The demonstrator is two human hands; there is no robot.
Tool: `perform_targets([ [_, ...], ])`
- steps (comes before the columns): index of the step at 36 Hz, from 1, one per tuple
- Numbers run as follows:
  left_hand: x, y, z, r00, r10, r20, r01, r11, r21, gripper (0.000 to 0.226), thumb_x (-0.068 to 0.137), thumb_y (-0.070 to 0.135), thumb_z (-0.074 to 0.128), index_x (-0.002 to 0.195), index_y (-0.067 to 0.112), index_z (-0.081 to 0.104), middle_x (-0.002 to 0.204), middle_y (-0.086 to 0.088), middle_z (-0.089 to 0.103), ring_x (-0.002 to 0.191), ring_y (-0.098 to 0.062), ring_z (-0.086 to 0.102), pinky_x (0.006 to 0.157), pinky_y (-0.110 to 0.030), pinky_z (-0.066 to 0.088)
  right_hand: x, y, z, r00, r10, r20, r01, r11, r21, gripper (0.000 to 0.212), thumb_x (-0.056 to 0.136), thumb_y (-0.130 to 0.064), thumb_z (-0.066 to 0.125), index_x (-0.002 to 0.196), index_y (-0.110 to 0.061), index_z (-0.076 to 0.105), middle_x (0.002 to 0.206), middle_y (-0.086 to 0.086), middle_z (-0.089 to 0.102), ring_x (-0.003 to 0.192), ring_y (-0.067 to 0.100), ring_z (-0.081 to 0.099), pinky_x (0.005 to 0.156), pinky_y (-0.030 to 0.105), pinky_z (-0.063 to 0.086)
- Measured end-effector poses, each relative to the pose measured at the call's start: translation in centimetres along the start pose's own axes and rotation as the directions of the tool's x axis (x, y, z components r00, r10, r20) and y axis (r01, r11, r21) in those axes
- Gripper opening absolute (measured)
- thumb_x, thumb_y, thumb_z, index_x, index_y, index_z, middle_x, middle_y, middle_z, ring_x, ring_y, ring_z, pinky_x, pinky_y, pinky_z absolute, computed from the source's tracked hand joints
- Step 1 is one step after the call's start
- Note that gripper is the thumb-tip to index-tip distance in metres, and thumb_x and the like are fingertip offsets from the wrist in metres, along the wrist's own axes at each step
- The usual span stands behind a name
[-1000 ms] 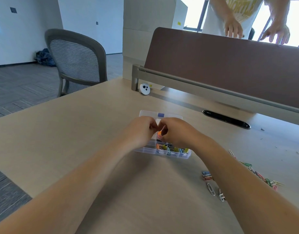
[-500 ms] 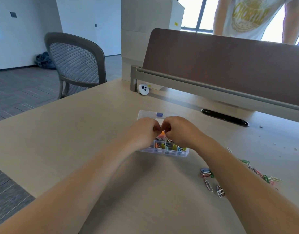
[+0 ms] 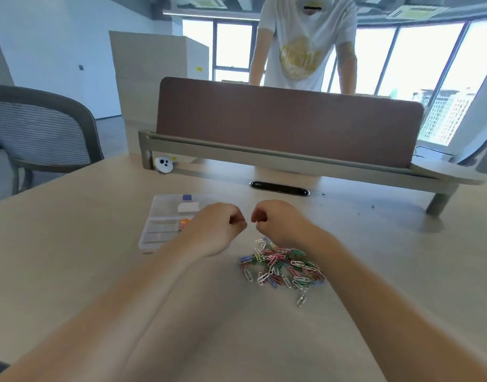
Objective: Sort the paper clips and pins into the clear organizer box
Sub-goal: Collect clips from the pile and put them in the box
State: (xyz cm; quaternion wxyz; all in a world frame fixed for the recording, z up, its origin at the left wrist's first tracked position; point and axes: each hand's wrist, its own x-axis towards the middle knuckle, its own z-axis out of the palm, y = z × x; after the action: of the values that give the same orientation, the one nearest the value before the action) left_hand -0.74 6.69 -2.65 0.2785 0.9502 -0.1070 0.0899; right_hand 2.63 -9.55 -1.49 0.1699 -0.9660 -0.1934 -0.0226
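Observation:
The clear organizer box (image 3: 162, 227) lies on the desk at centre left, with a white patch and an orange piece showing inside. My left hand (image 3: 217, 228) hovers at the box's right edge with its fingers curled. My right hand (image 3: 278, 221) is a short gap to the right, also curled, thumb against forefinger. I see nothing in either hand. A heap of coloured paper clips (image 3: 283, 264) lies just below my right wrist. One silver clip (image 3: 301, 300) lies apart, nearer to me.
A brown divider panel (image 3: 286, 122) on a grey rail closes the desk's far side, and a person (image 3: 302, 51) stands behind it. A small white round device (image 3: 164, 164) and a black cable slot (image 3: 279, 188) sit near the rail. A mesh chair (image 3: 41, 130) stands at left.
Both hands have left the box, where they pinched something orange together, and moved right and slightly apart. The view has lifted, and the clip heap now lies under my right wrist.

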Motion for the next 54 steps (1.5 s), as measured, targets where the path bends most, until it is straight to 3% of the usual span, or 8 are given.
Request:
perform_targets([
  [6, -1.0, 3.6, 2.8, 0.985, 0.036, 0.167, -0.046, 0.997, 0.057, 0.019, 0.093, 0.029, 0.054, 0.100, 0.022, 0.071, 0.104, 0.004, 0.068, 0.086, -0.010, 0.062, 0.069, -0.024, 0.047, -4.2, 3.9, -1.7, 0.997, 0.070, 0.017, -0.069, 0.997, -0.041, 0.022, 0.092, -0.014, 0.059, 0.113, -0.016, 0.065, 0.117, 0.001, 0.063, 0.102, 0.018, 0.056, 0.085, 0.026, 0.044],
  [15, -2.4, 5.9, 6.7, 0.902, -0.005, 0.432, -0.075, 0.983, 0.167, 0.051, 0.089, 0.038, 0.057, 0.138, 0.026, 0.047, 0.140, -0.004, 0.047, 0.128, -0.022, 0.045, 0.102, -0.030, 0.038, -7.8, 7.6, -0.7, 0.968, 0.198, 0.155, -0.180, 0.976, -0.123, 0.045, 0.083, -0.027, 0.073, 0.124, -0.010, 0.064, 0.119, 0.009, 0.065, 0.106, 0.025, 0.060, 0.085, 0.029, 0.047],
  [20, -2.7, 6.2, 9.1, 0.930, 0.043, 0.365, -0.106, 0.982, 0.156, 0.059, 0.097, 0.033, 0.050, 0.150, 0.018, 0.029, 0.159, 0.001, 0.021, 0.144, -0.016, 0.022, 0.111, -0.025, 0.020, -8.4, 8.5, 0.4, 0.981, 0.169, 0.096, -0.161, 0.983, -0.089, 0.037, 0.084, -0.030, 0.070, 0.112, -0.007, 0.070, 0.109, 0.015, 0.068, 0.100, 0.030, 0.062, 0.081, 0.031, 0.047],
  [24, -1.8, 6.2, 9.9, 0.958, 0.094, 0.271, -0.120, 0.989, 0.082, 0.035, 0.090, 0.020, 0.058, 0.125, 0.026, 0.059, 0.125, 0.004, 0.059, 0.116, -0.019, 0.054, 0.086, -0.028, 0.041, -7.7, 9.4, 1.4, 0.988, 0.157, 0.002, -0.157, 0.987, -0.027, 0.017, 0.079, -0.025, 0.071, 0.094, -0.017, 0.071, 0.095, 0.006, 0.068, 0.090, 0.026, 0.062, 0.073, 0.028, 0.044],
  [34, 2.0, 5.2, 9.8, 0.994, 0.106, 0.009, -0.105, 0.989, -0.106, 0.021, 0.094, 0.019, 0.055, 0.098, 0.033, 0.069, 0.102, 0.016, 0.067, 0.092, -0.003, 0.061, 0.076, -0.022, 0.048, -5.5, 11.9, 0.9, 0.984, 0.170, -0.061, -0.158, 0.975, 0.158, 0.009, 0.084, -0.015, 0.067, 0.092, -0.017, 0.070, 0.093, -0.001, 0.068, 0.086, 0.018, 0.061, 0.077, 0.031, 0.051],
  [39, 4.4, 4.2, 9.6, 0.995, 0.094, 0.045, -0.091, 0.994, -0.069, 0.025, 0.097, 0.017, 0.047, 0.110, 0.027, 0.066, 0.126, 0.009, 0.062, 0.112, -0.009, 0.056, 0.094, -0.027, 0.044, -3.9, 12.2, 0.5, 0.982, 0.178, -0.067, -0.165, 0.972, 0.165, 0.023, 0.093, -0.010, 0.054, 0.110, -0.012, 0.069, 0.112, 0.003, 0.068, 0.097, 0.016, 0.059, 0.080, 0.022, 0.042],
  [44, 5.6, 3.3, 10.1, 0.975, 0.090, 0.202, -0.108, 0.991, 0.078, 0.039, 0.102, 0.028, 0.040, 0.141, 0.023, 0.044, 0.157, 0.004, 0.026, 0.143, -0.017, 0.027, 0.115, -0.035, 0.023, -2.6, 12.1, 1.0, 0.980, 0.196, 0.047, -0.201, 0.957, 0.210, 0.037, 0.099, -0.012, 0.045, 0.135, -0.013, 0.056, 0.142, 0.003, 0.052, 0.121, 0.018, 0.054, 0.088, 0.018, 0.034],
  [54, 4.5, 3.4, 10.5, 0.937, 0.078, 0.342, -0.099, 0.994, 0.045, 0.043, 0.103, 0.022, 0.032, 0.146, 0.020, 0.037, 0.156, 0.003, 0.028, 0.142, -0.014, 0.027, 0.114, -0.028, 0.019, -3.4, 11.2, 1.8, 0.983, 0.159, 0.087, -0.176, 0.955, 0.238, 0.044, 0.092, 0.000, 0.039, 0.129, -0.013, 0.060, 0.128, 0.008, 0.060, 0.102, 0.015, 0.052, 0.082, 0.022, 0.039],
])
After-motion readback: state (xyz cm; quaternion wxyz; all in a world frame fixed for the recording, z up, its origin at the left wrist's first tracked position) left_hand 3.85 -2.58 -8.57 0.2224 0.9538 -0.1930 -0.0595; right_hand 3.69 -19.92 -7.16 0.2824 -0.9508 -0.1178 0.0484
